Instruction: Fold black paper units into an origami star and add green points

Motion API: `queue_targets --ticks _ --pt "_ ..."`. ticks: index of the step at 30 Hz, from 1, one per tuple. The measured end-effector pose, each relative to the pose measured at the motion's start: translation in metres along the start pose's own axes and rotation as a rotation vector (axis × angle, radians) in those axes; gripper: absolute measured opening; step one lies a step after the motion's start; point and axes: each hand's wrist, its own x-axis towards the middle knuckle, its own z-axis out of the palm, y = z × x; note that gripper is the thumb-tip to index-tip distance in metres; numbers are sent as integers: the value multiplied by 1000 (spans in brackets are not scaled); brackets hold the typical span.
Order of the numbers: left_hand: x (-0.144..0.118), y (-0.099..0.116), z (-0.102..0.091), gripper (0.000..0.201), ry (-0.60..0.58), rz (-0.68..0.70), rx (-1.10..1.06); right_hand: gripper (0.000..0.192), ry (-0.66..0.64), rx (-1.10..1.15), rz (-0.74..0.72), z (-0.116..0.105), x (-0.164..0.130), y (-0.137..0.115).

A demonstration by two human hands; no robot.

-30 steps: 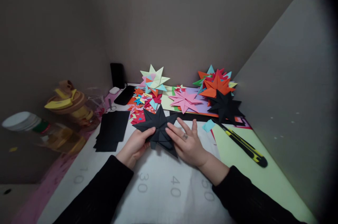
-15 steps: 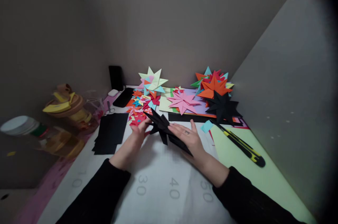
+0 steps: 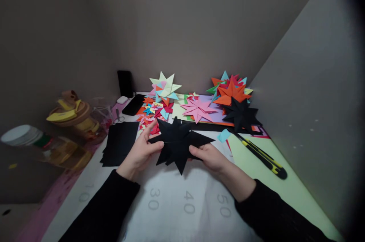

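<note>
A black folded paper star [image 3: 176,141] with several points is held between both hands above the white mat [image 3: 171,223]. My left hand [image 3: 140,152] grips one of its left points, thumb in front and fingers behind. On the other side my right hand [image 3: 210,155] pinches the star's lower right, its thumb on the face and its fingers mostly hidden underneath. The star's broad face is turned toward me. Left of my left hand lies a stack of black paper sheets [image 3: 120,144].
A yellow-and-black utility knife [image 3: 265,158] rests on light green paper [image 3: 256,192] at right. Coloured paper stars sit along the back, including a pink star [image 3: 199,109] and another black star [image 3: 242,115]. A phone [image 3: 134,105], scissors [image 3: 119,115] and a lidded jar [image 3: 45,145] are at left.
The black star was tilted nearly edge-on and now shows its flat face. My right hand has gone from lying over its right side to pinching its lower right edge.
</note>
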Motion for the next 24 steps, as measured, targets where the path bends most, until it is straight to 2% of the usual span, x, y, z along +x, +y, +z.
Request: queue_targets --ticks 4,8,10,14,18,20,22,24 --pt "-3 5 1 70 -31 -169 -140 40 12 37 -44 -1 2 -7" --pt "-4 5 0 40 -224 -275 -208 35 -10 29 -13 -1 1 -13" --pt "-5 4 0 34 -277 -302 -149 29 -9 14 3 0 0 -13" --pt "-6 3 0 28 -294 -296 35 20 9 -33 -31 0 0 -12" --pt "-7 5 -3 23 -434 -275 183 16 -6 -139 -73 -3 1 -10" --pt "-9 4 -2 22 -423 -259 227 19 -2 -190 -115 -4 2 -9" --pt "-9 1 1 23 -364 -243 246 24 33 -244 -166 -3 3 -9" --pt "-9 -3 5 26 -303 -237 262 19 100 -333 -204 -2 4 -8"
